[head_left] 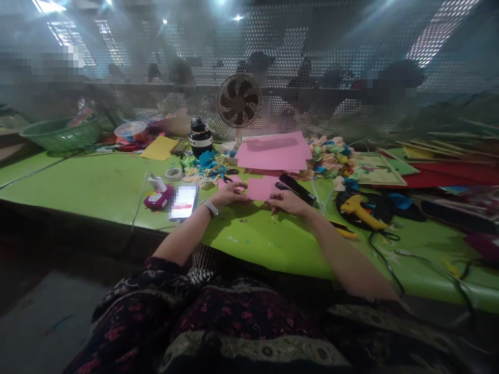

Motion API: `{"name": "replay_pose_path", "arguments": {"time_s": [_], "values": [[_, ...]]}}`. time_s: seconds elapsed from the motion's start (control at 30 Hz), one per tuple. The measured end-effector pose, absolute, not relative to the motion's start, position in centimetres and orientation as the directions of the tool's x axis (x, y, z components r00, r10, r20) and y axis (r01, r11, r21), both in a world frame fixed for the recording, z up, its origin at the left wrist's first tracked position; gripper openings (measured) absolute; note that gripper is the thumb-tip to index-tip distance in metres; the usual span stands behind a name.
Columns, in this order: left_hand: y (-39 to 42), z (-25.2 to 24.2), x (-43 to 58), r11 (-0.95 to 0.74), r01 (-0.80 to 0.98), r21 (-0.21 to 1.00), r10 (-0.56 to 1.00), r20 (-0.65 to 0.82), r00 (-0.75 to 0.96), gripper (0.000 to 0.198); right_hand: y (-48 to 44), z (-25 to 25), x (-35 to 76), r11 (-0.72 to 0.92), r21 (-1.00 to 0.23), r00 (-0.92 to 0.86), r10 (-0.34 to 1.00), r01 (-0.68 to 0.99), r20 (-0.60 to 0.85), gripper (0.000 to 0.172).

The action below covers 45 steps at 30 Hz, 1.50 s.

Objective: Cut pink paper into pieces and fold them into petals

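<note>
A small square of pink paper (258, 188) lies between my two hands, just above the green tabletop. My left hand (229, 194), with a pale watch on its wrist, has its fingers closed at the paper's left edge. At the lower right corner, my right hand (287, 202) pinches the same paper between thumb and fingers. Just behind my right hand rests a long black tool (298, 190) that looks like a stapler. Another small pink paper piece (233, 182) is partly hidden behind my left hand, close to dark-handled scissors (227, 179).
Large pink sheets (273, 151) lie behind, before a standing fan (238, 101). Paper scraps (205, 169) spread left of them. A phone (183, 201) and a tape roll (173, 173) are on the left. On the right sit a yellow glue gun (362, 211) and a yellow cutter (343, 229).
</note>
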<state>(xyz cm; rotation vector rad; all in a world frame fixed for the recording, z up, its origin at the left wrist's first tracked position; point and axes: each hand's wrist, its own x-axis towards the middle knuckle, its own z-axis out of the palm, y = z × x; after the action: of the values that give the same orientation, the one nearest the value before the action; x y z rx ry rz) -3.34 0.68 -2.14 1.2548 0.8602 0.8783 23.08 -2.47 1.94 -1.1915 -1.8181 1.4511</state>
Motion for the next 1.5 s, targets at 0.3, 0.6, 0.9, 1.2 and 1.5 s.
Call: {"name": "replay_pose_path", "arguments": {"time_s": [0.3, 0.6, 0.9, 1.2, 1.5], "values": [[0.6, -1.8, -3.7, 0.107, -0.060, 0.992, 0.888, -0.068, 0.455, 0.066, -2.5, 2.1, 23.3, -0.035, -0.943, -0.441, 0.878, 0.330, -0.187, 0.016], [0.1, -0.9, -4.5, 0.125, 0.014, 0.992, 0.855, -0.115, 0.506, 0.066, -2.5, 1.9, 23.2, -0.058, -0.932, -0.470, 0.851, 0.357, -0.233, 0.018], [0.1, -0.3, -5.6, 0.136, 0.209, 0.968, 0.787, -0.234, 0.572, 0.062, -2.4, 1.7, 23.0, -0.082, -0.912, -0.518, 0.801, 0.401, -0.300, 0.014], [-1.0, 1.0, -3.5, -0.366, 0.499, 0.785, 0.915, 0.206, 0.346, 0.021, -2.1, 1.2, 22.4, 0.012, -0.866, -0.568, 0.759, 0.501, -0.319, 0.016], [-8.0, -0.4, -2.0, -0.621, 0.749, 0.232, 0.746, -0.119, 0.656, 0.086, -3.8, 3.9, 23.1, 0.330, -0.599, -0.495, 0.859, 0.730, -0.129, 0.020]]}}
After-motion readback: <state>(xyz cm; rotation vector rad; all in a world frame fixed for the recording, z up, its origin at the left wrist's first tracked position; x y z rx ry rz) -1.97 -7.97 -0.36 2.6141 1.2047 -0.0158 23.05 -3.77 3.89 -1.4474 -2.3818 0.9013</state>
